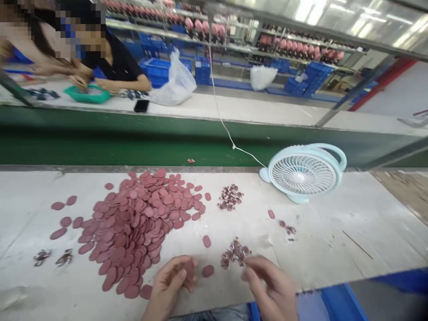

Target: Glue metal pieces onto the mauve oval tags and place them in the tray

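Note:
My left hand (172, 283) is closed on a dull red oval disc (189, 269), pinched between thumb and fingers. Beside it spreads a large heap of the same red oval discs (133, 223). Two loose discs, one lower (207, 270) and one higher (206, 241), lie between that hand and a small cluster of shiny metal pieces (236, 253). At the cluster's right edge is my right hand (270, 285), thumb and forefinger drawn together and slightly blurred; what is between them, if anything, I cannot make out. Farther back lies a second cluster of metal pieces (230, 197).
A light blue fan (301, 174) stands at the back right, its white cord (220, 118) running upward. Small pieces (287, 228) and a thin stick (357, 244) lie to the right. Beyond the green belt (133, 149), co-workers (123, 67) sit at another bench. A blue bin (341, 303) is below the front edge.

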The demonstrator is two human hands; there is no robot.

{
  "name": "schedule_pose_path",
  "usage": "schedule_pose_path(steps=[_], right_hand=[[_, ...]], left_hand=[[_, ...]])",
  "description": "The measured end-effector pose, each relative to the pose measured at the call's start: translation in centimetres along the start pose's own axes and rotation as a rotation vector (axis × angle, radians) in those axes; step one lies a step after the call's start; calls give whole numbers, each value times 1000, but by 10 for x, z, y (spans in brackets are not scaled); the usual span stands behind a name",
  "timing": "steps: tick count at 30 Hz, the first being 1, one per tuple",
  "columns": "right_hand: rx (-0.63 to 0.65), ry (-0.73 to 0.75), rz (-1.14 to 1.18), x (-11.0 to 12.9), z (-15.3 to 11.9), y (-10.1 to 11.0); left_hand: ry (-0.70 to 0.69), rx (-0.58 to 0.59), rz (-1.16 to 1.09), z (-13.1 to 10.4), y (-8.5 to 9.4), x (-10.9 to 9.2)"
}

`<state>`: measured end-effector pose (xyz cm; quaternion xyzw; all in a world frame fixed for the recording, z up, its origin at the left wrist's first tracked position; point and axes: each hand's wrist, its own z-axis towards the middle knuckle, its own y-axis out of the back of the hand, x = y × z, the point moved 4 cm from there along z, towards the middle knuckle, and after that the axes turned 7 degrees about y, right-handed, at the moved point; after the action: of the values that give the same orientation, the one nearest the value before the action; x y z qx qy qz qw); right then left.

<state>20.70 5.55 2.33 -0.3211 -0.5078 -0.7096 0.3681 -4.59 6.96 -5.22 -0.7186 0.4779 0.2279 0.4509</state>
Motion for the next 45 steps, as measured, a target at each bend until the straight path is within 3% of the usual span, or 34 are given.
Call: schedule_pose_path(steps=[3,7,10,13,18,22,26,31,33,36,38,40,45], right_hand=[[135,128,-25,26,108,-75],[191,196,-136,27,239,-151],[234,161,-249,19,293,-177],[252,91,-338,11,310,-180],[200,2,-380,2,297,-156],[154,-61,-304,-8,265,-116],[92,-121,-100,-9,201,-64],[-3,-218,291,-5,83,-12],[-85,-318,589,-17,38,0],[-318,-614,1685,-50,-9,4],[-387,-736,2160,-69,-18,5],[-426,-780,2337,-85,-12,7],[-477,-842,2193,-90,23,8]], left_hand=[[2,-13,-75,1,-2,-3],[-11,33,-128,2,-3,-4],[-30,48,-143,5,-1,-1],[-37,52,-148,9,0,1],[-32,52,-150,9,-1,2],[-4,2,-195,5,0,0],[53,4,-251,1,3,-5],[138,35,-347,-2,4,-5],[171,27,-414,-4,2,-2],[207,48,-484,-10,-9,2],[216,99,-498,-14,-20,2],[217,158,-490,-17,-30,2],[206,225,-433,-22,-44,4]])
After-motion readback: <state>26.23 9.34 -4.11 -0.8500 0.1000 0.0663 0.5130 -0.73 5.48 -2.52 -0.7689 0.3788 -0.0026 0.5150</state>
